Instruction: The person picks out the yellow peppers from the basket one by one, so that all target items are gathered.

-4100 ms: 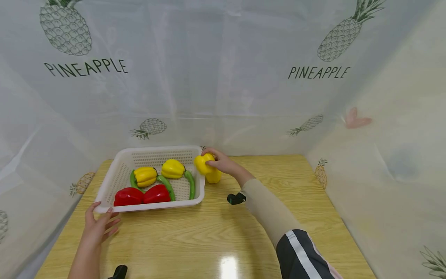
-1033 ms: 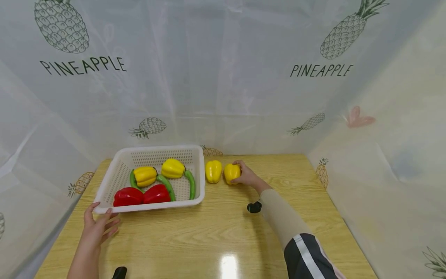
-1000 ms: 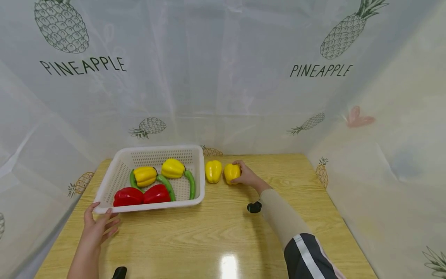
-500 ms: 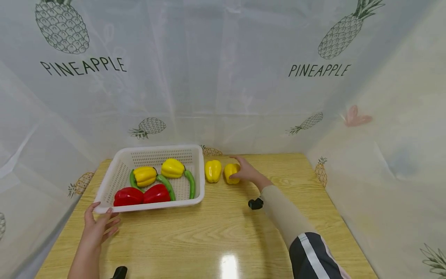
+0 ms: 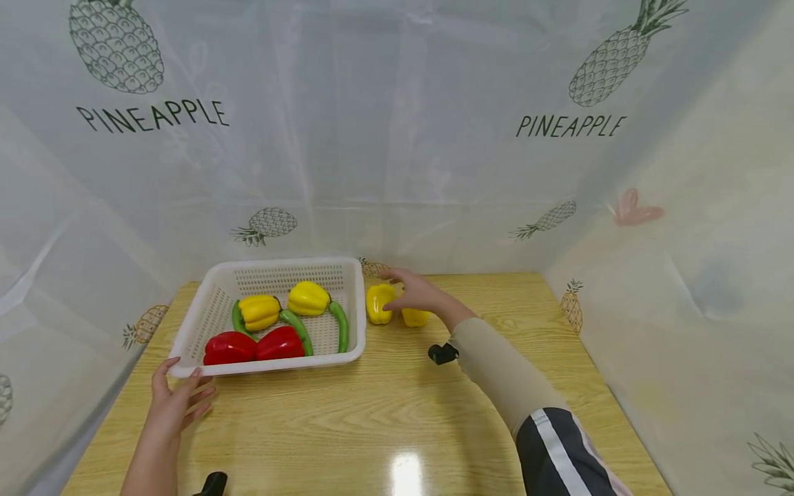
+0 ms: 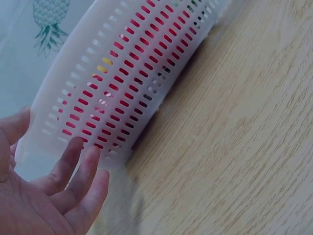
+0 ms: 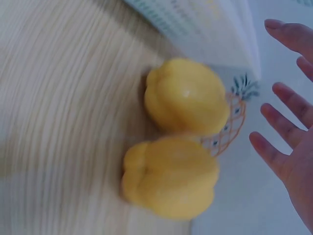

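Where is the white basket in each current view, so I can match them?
Head: white basket left of centre, left hand at its near-left corner.
Left wrist: basket slants across the upper left.
Right wrist: basket blurred, top centre, cut off by the edge.
Shared landmark: wood-grain table.

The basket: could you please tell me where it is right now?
In the head view, the basket sits on the left of the table, the left hand at its near left corner and a yellow pepper beside its right end.
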### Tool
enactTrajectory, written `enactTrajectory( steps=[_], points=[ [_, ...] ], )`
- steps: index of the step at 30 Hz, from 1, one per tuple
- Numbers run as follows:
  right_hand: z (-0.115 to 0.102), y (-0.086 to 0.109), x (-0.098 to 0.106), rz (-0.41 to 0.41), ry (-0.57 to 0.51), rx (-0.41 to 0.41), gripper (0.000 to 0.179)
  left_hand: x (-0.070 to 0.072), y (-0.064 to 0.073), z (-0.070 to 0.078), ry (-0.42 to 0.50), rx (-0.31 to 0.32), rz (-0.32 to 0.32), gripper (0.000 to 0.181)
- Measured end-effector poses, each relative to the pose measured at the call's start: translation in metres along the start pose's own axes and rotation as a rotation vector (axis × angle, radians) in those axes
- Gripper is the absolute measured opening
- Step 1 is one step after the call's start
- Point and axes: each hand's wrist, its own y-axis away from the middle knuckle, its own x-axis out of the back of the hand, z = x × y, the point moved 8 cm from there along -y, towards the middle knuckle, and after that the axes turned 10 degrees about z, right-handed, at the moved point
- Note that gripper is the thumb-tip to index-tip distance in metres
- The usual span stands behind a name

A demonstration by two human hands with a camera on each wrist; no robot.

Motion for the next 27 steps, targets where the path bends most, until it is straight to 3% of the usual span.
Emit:
enactTrajectory(
  steps=[7,16,23,27],
  points=[
    [-0.032,-0.012,-0.018,-0.064,-0.021,0.078,0.07,-0.002,-0.001,0.0,-0.012,0.002,0.002,0.054],
    [-0.065,-0.022,-0.05,-0.138,-0.068,0.136,0.065,0.003,-0.003,-0.002,-0.013,0.014,0.059,0.055],
    [-0.064,-0.036,-0.074,-0.163,-0.095,0.118,0.065,0.002,-0.003,-0.003,-0.025,0.074,0.147,0.057],
    [-0.062,-0.042,-0.084,-0.174,-0.108,0.104,0.066,-0.003,-0.003,-0.001,-0.002,0.047,0.19,0.061]
  ],
)
